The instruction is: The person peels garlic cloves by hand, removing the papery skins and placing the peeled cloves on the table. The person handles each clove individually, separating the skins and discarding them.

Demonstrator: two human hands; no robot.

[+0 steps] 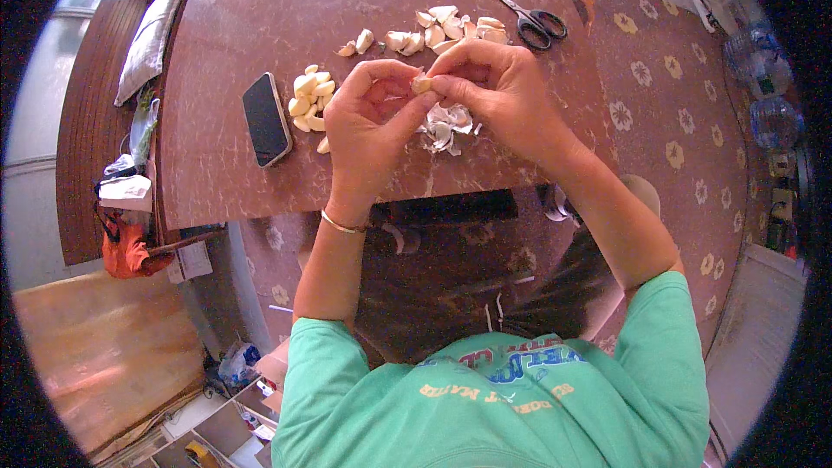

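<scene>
Between the fingertips of both hands is a small garlic clove [421,84], partly covered by the fingers. My left hand [368,108] pinches it from the left, thumb and forefinger closed. On the other side my right hand [498,91] grips it the same way. Peeled cloves [312,95] lie in a pile to the left of my left hand. Under and behind my hands sits a heap of papery skins [446,127]. Beyond my hands, unpeeled cloves [451,28] are spread in a loose row.
A smartphone [266,120] lies on the reddish marbled table [286,0], left of the peeled pile. Black-handled scissors [536,26] rest at the far right, points away. A bench with a cushion [156,39] stands along the left. Large clear plastic bottles [774,124] stand at the right wall.
</scene>
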